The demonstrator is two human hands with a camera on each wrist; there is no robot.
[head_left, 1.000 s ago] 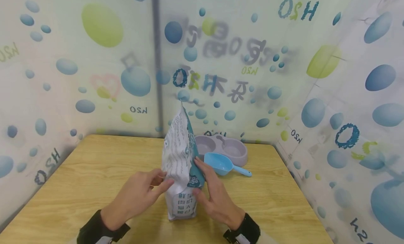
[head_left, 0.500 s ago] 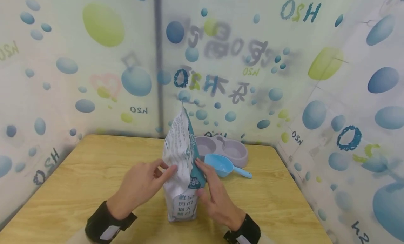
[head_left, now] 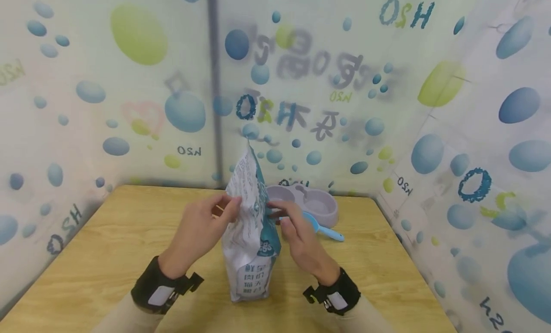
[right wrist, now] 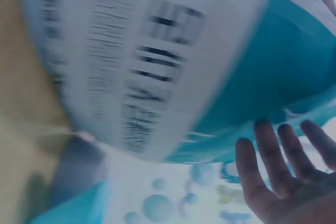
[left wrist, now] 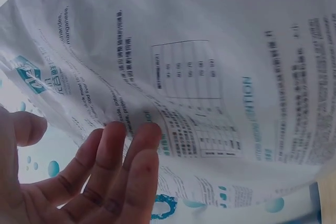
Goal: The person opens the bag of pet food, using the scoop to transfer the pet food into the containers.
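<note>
A tall white and teal pet food bag (head_left: 246,247) stands upright on the table, its top narrowing to a peak. My left hand (head_left: 200,230) is at the upper left side of the bag. In the left wrist view, that hand's slightly bent fingers (left wrist: 107,153) lie against the printed white panel, with the thumb apart from them. On the teal side is my right hand (head_left: 303,239). Its spread fingers (right wrist: 273,156) reach to the teal edge of the bag in the right wrist view, without curling round it.
Behind the bag, a light blue scoop (head_left: 330,233) lies in front of a greyish double pet bowl (head_left: 329,209), partly hidden by my right hand. The wooden table (head_left: 150,218) is bounded by a dotted curtain (head_left: 129,84) at the back and sides.
Both hands have slid up along the bag from its lower part towards the top. The right hand has come off its lower fold. The bag stays in place.
</note>
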